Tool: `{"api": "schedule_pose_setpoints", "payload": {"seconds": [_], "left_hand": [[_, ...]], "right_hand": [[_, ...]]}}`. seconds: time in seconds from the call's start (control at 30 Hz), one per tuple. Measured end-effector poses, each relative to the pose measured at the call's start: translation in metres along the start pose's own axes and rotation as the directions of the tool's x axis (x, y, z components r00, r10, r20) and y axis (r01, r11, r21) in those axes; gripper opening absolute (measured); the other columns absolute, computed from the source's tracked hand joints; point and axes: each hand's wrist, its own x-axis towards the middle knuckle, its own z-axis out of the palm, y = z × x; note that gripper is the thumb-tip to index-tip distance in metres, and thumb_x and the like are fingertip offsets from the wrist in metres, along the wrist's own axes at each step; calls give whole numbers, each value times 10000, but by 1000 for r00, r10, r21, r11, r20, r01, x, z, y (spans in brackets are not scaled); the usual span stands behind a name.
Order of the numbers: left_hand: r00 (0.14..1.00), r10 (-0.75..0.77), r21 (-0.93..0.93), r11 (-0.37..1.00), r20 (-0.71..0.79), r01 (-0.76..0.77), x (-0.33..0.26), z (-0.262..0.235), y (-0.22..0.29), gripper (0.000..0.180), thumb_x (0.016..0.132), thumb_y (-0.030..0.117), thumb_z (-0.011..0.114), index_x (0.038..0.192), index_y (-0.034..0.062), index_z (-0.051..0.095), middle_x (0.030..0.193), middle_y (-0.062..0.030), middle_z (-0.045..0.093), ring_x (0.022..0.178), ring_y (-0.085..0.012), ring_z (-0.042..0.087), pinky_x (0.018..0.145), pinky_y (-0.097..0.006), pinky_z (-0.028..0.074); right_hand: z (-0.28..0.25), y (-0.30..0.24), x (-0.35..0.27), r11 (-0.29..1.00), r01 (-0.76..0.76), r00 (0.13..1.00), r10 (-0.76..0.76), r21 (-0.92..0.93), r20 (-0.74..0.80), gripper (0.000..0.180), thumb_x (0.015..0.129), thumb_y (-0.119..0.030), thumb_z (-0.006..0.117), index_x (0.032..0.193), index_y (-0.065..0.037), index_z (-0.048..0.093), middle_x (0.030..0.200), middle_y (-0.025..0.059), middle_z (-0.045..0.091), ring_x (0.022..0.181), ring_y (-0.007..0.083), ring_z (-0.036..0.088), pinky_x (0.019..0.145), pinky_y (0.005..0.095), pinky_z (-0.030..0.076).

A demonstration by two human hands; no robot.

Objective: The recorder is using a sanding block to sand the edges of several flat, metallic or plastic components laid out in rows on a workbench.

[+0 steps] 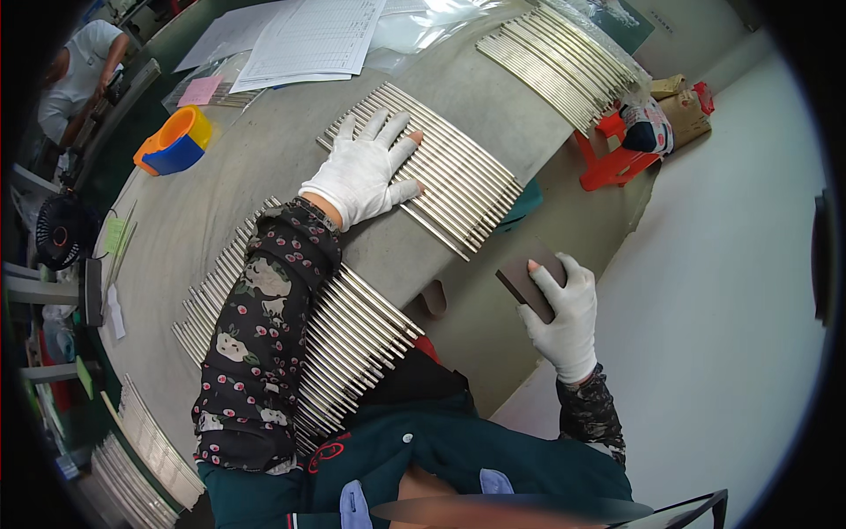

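Observation:
My left hand (359,172), in a white glove with some fingertips bare, lies flat with fingers spread on a row of thin shiny metal rods (463,181) in the middle of the table. Off the table's edge to the right, my gloved right hand (568,328) grips a brown-grey block (518,284) that looks like a sanding block. Thumb and fingers press on its sides and face. A second row of metal rods (361,326) lies close to my body, partly covered by my left forearm in a flowered sleeve.
More rods (564,66) lie at the far right of the grey table (247,159). Paper sheets (308,40) and a blue, yellow and orange holder (181,145) sit at the back left. A red stool (617,167) with bags stands beyond the right edge. Another person (84,70) works far left.

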Motion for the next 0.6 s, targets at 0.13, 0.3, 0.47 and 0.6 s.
{"api": "schedule_pose_setpoints", "payload": {"seconds": [0.13,0.3,0.47,0.6], "left_hand": [[998,-31,1,1000,-47,31,3,-1,4,705,903,590,436,1431,124,422,1506,-152,333,1411,-349,268,1139,-584,177],[999,-1,-29,1000,-44,0,7,-3,1,840,894,722,310,1472,114,346,1532,-179,276,1421,-392,230,1132,-594,167],[993,39,-99,994,-111,-50,32,-7,12,774,924,647,360,1483,113,323,1545,-172,258,1440,-371,200,1147,-559,171],[999,28,8,1000,17,-28,47,-1,17,721,938,599,375,1468,109,353,1535,-144,299,1431,-339,242,1142,-550,195]], "right_hand": [[0,0,0,1000,1,1000,-1,3,9,567,616,-162,773,1165,-147,632,1225,180,493,1030,356,499,884,445,439],[-5,3,9,1000,21,998,-20,11,-66,572,616,-133,769,1168,-143,620,1223,178,493,1033,359,497,879,446,445],[-8,5,19,1000,26,995,-26,-9,-94,583,617,-129,771,1177,-148,612,1225,176,490,1035,362,492,882,448,445],[-7,8,19,1000,10,996,-12,-22,-85,601,615,-128,775,1192,-154,608,1226,175,490,1042,365,490,897,448,444]]}}
